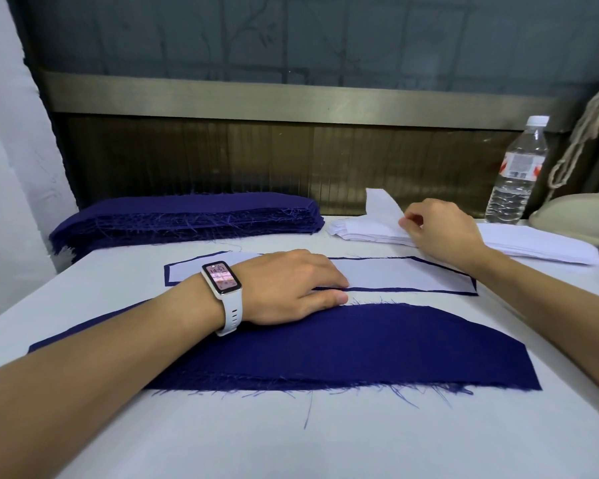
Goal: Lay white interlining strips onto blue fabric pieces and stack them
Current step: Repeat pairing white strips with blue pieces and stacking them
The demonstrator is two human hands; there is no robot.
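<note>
frayed blue piece (395, 347), white strip (382, 206)

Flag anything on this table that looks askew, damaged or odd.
Only fraying: the near blue piece sheds loose threads along its front edge, one trailing onto the table. The blue stack frays likewise. The bottle stands upright, capped; nothing is spilled. The right hand pinches a white strip, its end raised.

Left hand (284, 288) on blue piece (395, 344); right hand (443, 233) pinches strip (381, 202).
</note>
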